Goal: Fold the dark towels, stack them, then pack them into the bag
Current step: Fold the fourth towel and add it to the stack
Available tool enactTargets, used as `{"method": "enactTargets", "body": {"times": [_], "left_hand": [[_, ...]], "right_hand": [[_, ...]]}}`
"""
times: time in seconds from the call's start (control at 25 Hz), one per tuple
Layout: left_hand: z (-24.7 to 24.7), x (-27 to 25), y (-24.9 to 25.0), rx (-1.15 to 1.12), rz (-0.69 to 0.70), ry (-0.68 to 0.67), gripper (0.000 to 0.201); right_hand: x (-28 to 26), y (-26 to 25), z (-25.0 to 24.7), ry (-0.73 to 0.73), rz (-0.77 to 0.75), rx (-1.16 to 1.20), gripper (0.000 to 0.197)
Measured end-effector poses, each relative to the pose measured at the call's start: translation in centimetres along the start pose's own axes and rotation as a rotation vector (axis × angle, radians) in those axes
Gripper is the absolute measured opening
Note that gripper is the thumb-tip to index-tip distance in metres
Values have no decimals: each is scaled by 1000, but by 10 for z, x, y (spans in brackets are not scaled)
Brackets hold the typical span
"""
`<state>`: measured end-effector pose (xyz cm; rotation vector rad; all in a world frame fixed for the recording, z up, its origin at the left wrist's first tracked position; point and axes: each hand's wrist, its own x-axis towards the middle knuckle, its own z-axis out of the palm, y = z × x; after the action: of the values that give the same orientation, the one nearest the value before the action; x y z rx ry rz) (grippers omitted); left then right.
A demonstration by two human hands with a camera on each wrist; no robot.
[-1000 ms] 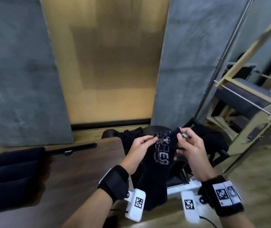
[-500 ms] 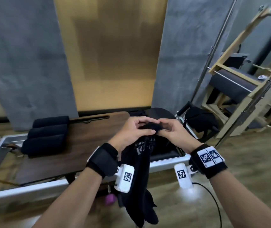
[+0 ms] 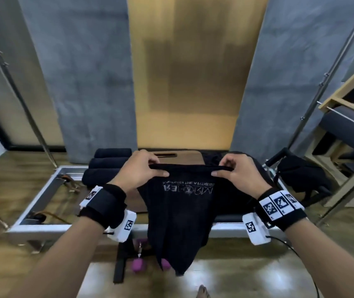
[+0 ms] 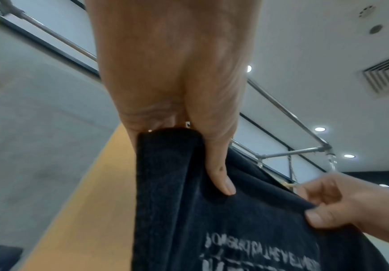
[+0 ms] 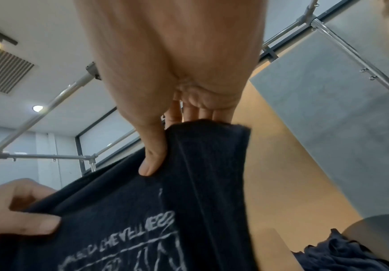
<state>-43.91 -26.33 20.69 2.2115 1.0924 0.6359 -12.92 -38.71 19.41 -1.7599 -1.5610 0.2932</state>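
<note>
**Clerk:** Item one, the piece in hand?

**Operator:** Dark towel (image 3: 178, 209), printed with pale lettering near its top. I see it held up by its top edge, which is stretched level between both hands; the rest hangs down in front of the metal frame (image 3: 42, 230) and narrows to a point near the floor. It touches no surface that I can make out.

**Clerk:** Item two, the hands?

**Operator:** Left hand (image 3: 141, 168) pinches the top edge at its left end, thumb on the near face, fingers curled over the far side. Right hand (image 3: 239, 171) pinches the right end the same way. The two are apart, with the taut edge running between them. Both wrist views confirm a thumb pressed flat on the cloth.

**Clerk:** Item three, other towels?

**Operator:** Three rolled dark towels (image 3: 107, 166) stacked far left, beside the wooden board (image 3: 190, 157) lying on the frame. More dark cloth (image 3: 217, 158) heaped just right of the board.

**Clerk:** Item four, the bag?

**Operator:** A dark shape (image 3: 300, 175) sits far right by the frame's end; I cannot tell whether it is the bag.

**Clerk:** Sundries?

**Operator:** Purple dumbbell (image 3: 139, 265) on the floor under the frame, partly behind the hanging cloth.
</note>
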Motion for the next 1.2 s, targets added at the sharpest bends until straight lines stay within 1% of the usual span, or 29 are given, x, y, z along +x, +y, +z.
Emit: {"method": "enactTargets", "body": {"times": [0.08,0.2,0.32,0.48,0.6,0.68,0.76,0.8,0.84,0.92,1.0,1.04,1.08,1.2], "left_hand": [[-13,-8,-19,-96,23,57,26],[-27,-19,-41,-153,35,112,18],[-38,-31,-61,-177,47,156,21],[-48,-38,-81,-172,32,287,25],[-49,-34,-89,-210,0,371,29],[-51,-29,-94,-273,-6,371,27],[-57,-21,-101,-341,8,341,25],[-59,-17,-104,-338,25,342,26],[-61,-12,-107,-322,39,367,27],[-60,2,-111,-253,39,486,27],[-53,21,-114,-210,14,605,22],[-47,33,-116,-255,-13,640,16],[-39,47,-118,-353,-63,653,8],[-10,89,-125,-618,-284,594,19]], "right_hand": [[1,4,0,-38,23,-43,28],[0,6,-2,-84,14,-48,22],[-1,8,-7,-75,-6,-35,20],[1,10,-6,79,45,28,28],[9,7,-5,153,15,23,22],[17,8,-6,157,10,42,16],[28,11,-7,176,29,70,15],[32,13,-7,193,35,89,15],[38,16,-5,216,38,104,14],[51,21,3,269,54,154,11],[65,27,16,278,114,310,6],[75,31,23,258,156,419,6],[86,34,32,230,204,526,9],[123,47,64,139,308,734,11]]}}
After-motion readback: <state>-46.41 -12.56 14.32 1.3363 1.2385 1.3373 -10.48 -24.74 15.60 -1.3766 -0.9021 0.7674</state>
